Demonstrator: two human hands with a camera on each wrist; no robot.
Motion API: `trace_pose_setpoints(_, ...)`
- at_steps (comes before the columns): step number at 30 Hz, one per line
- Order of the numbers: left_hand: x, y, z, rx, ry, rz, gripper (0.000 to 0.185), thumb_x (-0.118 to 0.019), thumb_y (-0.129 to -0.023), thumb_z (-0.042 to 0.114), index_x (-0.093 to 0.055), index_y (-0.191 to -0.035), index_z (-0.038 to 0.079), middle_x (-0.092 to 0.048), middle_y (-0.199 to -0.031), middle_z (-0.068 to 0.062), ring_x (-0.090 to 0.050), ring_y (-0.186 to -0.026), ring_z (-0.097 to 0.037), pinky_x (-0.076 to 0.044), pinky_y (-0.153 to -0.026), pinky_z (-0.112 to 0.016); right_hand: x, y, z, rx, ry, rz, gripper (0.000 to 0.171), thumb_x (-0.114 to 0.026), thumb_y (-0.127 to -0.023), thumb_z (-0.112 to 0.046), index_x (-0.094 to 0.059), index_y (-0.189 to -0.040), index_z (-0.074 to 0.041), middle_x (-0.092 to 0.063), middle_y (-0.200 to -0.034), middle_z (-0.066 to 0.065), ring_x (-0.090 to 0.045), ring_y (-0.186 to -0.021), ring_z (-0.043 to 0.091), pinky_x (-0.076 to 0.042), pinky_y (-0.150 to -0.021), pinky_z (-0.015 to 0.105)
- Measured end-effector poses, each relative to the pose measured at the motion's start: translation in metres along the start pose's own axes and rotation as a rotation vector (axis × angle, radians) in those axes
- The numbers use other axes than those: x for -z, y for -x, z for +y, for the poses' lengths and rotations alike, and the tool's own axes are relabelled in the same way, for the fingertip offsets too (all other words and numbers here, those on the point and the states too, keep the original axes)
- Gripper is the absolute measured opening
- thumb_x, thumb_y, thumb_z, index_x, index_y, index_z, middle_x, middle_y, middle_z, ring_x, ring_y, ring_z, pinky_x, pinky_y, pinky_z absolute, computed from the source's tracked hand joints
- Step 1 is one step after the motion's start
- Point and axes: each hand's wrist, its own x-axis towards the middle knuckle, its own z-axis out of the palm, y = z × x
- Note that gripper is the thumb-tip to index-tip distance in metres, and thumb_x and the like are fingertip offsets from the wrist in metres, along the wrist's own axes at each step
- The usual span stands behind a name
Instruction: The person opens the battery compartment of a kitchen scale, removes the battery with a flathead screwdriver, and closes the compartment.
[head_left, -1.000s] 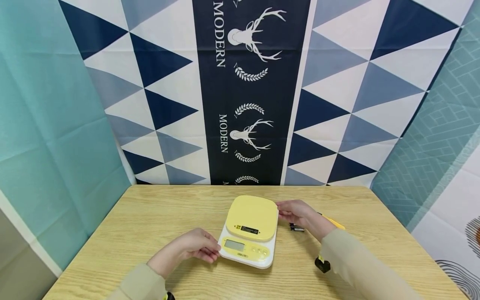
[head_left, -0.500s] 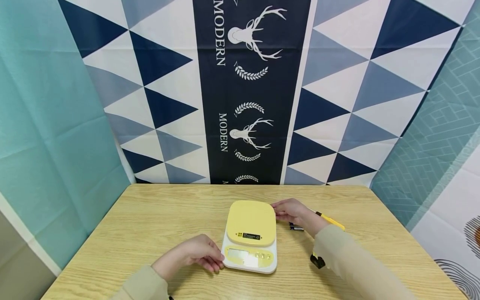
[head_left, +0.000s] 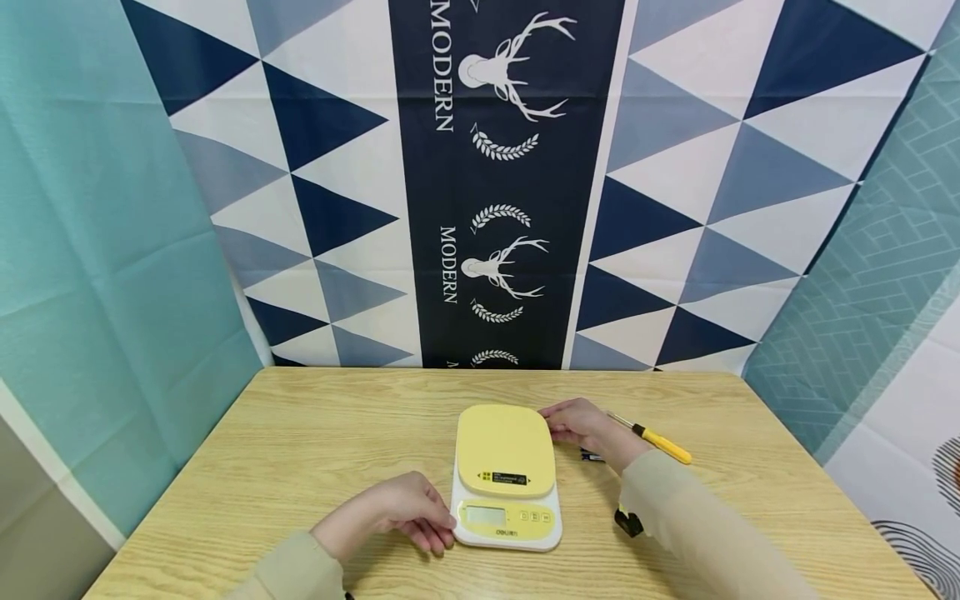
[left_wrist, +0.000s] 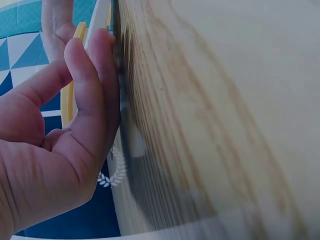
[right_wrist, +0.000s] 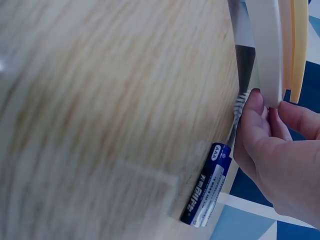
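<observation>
A kitchen scale [head_left: 504, 479] with a yellow platform and white body lies level at the middle of the table, its display towards me. My left hand [head_left: 408, 512] pinches its near left corner; in the left wrist view the left fingertips [left_wrist: 102, 42] reach between scale edge and tabletop. At the far right corner, my right hand [head_left: 581, 425] pinches the rim. The right wrist view shows the right thumb [right_wrist: 300, 119] by the upper side and the curled fingers under the white edge.
An AAA battery [right_wrist: 206, 185] lies on the wooden table [head_left: 337, 425] beside my right hand, partly hidden by it in the head view. Right of that hand lies a screwdriver [head_left: 663, 445] with a yellow handle. A patterned cloth wall [head_left: 495, 183] stands behind the table.
The scale has come lower and nearer, and turned from a slant to nearly straight. Both hands have moved with it, keeping hold of its corners. More of the screwdriver shows now.
</observation>
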Motion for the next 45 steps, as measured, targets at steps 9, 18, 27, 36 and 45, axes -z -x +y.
trace_pose_setpoints(9, 0.000, -0.003, -0.001, 0.020, -0.050, 0.006, 0.013, -0.067, -0.083, 0.007, -0.068, -0.079, -0.005, -0.069, -0.069, -0.012, -0.064, -0.053, -0.011, -0.054, -0.048, -0.018, -0.004, 0.001, 0.001, 0.018, 0.052, 0.023, 0.034, -0.053, -0.083, 0.013, -0.055, -0.116, 0.018, -0.068, -0.085, 0.008, -0.062, -0.069, 0.011, -0.057, -0.070, 0.028)
trace_pose_setpoints(18, -0.002, -0.004, 0.007, 0.033, -0.148, 0.051, 0.013, -0.068, -0.083, 0.005, -0.068, -0.074, -0.005, -0.067, -0.062, -0.010, -0.060, -0.047, -0.010, -0.054, -0.046, -0.022, -0.007, 0.000, 0.001, 0.032, 0.176, 0.079, 0.029, -0.056, -0.083, 0.013, -0.060, -0.112, 0.015, -0.068, -0.099, 0.019, -0.065, -0.072, 0.014, -0.059, -0.070, 0.030)
trace_pose_setpoints(27, -0.003, -0.005, 0.012, 0.038, -0.221, 0.063, 0.014, -0.067, -0.084, 0.003, -0.066, -0.072, -0.005, -0.064, -0.057, -0.007, -0.058, -0.045, -0.011, -0.055, -0.046, -0.026, -0.007, 0.001, 0.000, 0.017, 0.180, 0.096, 0.028, -0.055, -0.084, 0.014, -0.061, -0.111, 0.014, -0.067, -0.098, 0.020, -0.065, -0.071, 0.015, -0.059, -0.068, 0.031)
trace_pose_setpoints(36, -0.003, -0.004, 0.013, 0.042, -0.228, 0.071, 0.014, -0.069, -0.083, 0.003, -0.066, -0.072, -0.005, -0.065, -0.058, -0.010, -0.058, -0.044, -0.011, -0.055, -0.046, -0.025, -0.007, 0.000, 0.002, 0.022, 0.178, 0.100, 0.027, -0.054, -0.085, 0.014, -0.060, -0.111, 0.014, -0.067, -0.099, 0.021, -0.066, -0.075, 0.016, -0.059, -0.071, 0.032)
trace_pose_setpoints(45, -0.003, -0.003, 0.012, 0.041, -0.227, 0.088, 0.014, -0.069, -0.083, 0.003, -0.066, -0.071, -0.004, -0.066, -0.059, -0.011, -0.058, -0.044, -0.010, -0.054, -0.045, -0.023, -0.011, 0.001, 0.000, 0.019, 0.201, 0.112, 0.025, -0.054, -0.085, 0.014, -0.062, -0.109, 0.013, -0.068, -0.098, 0.020, -0.065, -0.075, 0.015, -0.059, -0.073, 0.033)
